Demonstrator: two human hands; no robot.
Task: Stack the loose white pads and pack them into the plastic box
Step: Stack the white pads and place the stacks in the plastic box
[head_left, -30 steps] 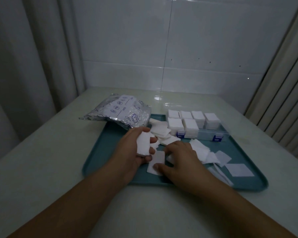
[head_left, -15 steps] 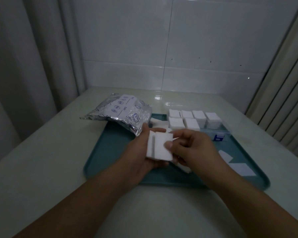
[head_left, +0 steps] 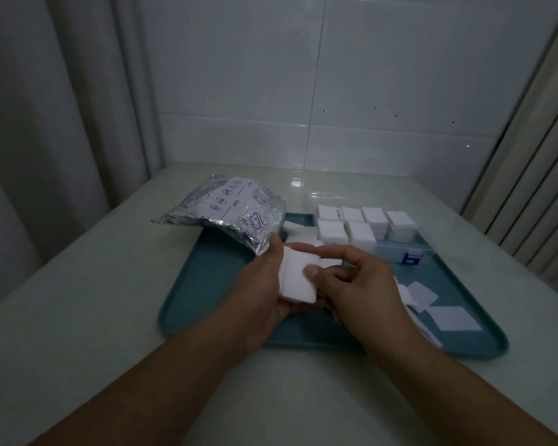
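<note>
My left hand (head_left: 264,284) cups a small stack of pads (head_left: 298,278) above the near half of the tray (head_left: 207,284), fingers curled round it, while my right hand (head_left: 351,278) pinches the top pad with thumb and forefinger; I should square the edges before letting go, or the soft stack may fan out. The pads look thin, white, square. Loose pads (head_left: 432,304) lie on the tray's right side, and the box (head_left: 400,249), mostly filled, sits at its far edge
</note>
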